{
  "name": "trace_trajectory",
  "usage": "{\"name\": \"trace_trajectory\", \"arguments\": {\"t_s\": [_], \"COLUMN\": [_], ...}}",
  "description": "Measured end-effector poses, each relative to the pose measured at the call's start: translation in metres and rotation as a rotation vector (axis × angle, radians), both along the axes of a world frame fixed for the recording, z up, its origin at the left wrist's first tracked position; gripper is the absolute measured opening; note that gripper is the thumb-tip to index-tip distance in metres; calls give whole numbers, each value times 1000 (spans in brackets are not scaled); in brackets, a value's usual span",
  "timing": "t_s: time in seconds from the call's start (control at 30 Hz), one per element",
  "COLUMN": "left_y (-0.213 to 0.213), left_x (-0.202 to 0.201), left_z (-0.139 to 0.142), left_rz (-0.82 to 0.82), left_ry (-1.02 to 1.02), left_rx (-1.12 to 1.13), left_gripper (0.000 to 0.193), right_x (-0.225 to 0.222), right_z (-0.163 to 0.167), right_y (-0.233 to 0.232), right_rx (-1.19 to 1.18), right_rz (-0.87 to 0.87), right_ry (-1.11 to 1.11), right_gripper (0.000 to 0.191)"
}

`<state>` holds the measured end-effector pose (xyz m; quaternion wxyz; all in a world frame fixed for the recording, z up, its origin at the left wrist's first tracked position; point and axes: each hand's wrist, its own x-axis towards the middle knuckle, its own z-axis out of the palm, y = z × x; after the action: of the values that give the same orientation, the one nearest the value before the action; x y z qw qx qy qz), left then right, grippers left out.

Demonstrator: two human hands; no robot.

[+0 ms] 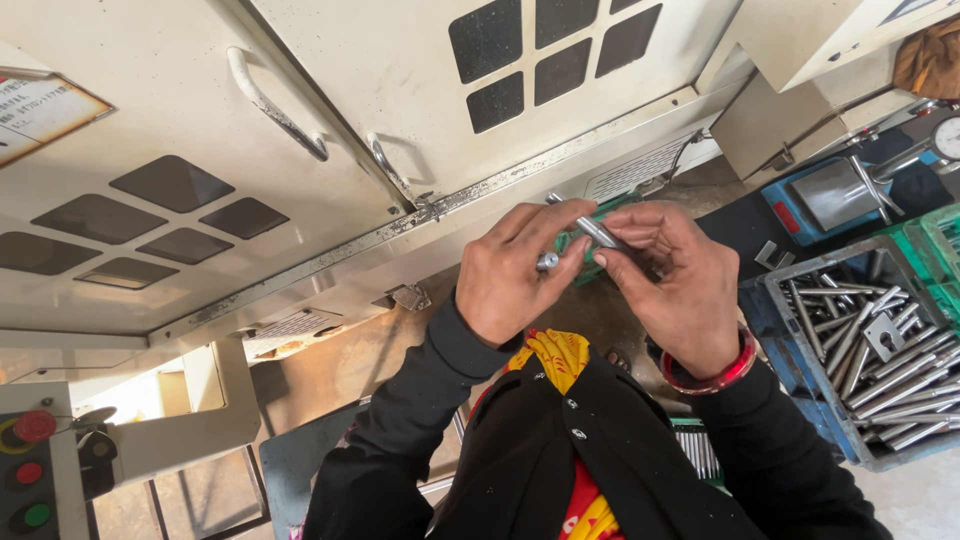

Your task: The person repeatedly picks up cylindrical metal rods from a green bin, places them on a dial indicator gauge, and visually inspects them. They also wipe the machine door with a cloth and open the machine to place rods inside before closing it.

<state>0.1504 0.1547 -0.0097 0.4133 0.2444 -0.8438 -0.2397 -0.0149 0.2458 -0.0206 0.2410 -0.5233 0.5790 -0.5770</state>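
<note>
My left hand [515, 272] and my right hand [678, 282] meet in front of me, both gripping a slim shiny metal rod [592, 230]. The rod runs diagonally from the upper left, past my left fingertips, down into my right fingers. A second short metal piece with a round end [547, 262] sits pinched under my left thumb. My right wrist carries red bangles [722, 375]. Dark sleeves cover both forearms. A green crate [600, 262] shows partly behind my hands.
A cream machine cabinet with door handles [272, 103] and dark window panels fills the upper left. A grey crate [868, 335] of several metal rods sits at the right, on a blue base. A dial gauge [945, 137] stands upper right. A control box with red and green buttons [30, 472] is lower left.
</note>
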Motion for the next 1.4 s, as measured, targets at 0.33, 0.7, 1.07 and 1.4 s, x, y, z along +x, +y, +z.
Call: {"name": "trace_trajectory", "arguments": {"t_s": [0.33,0.7,1.07,1.4], "left_y": [-4,-9,-6,-10], "left_x": [-4,-1,-3,-9], "left_z": [-5,-2,-2,-10], "left_rz": [38,-43,8,-10], "left_ry": [-41,40,-24,19], "left_rx": [-17,82,50,77], "left_gripper": [31,31,29,27], "right_x": [10,13,12,11], "right_z": [5,6,2,3], "right_y": [4,4,1,2], "right_rx": [-106,-212,-348,-370], "right_rz": [-136,-211,-188,-183], "right_ry": [333,527,641,700], "right_gripper": [26,35,38,42]}}
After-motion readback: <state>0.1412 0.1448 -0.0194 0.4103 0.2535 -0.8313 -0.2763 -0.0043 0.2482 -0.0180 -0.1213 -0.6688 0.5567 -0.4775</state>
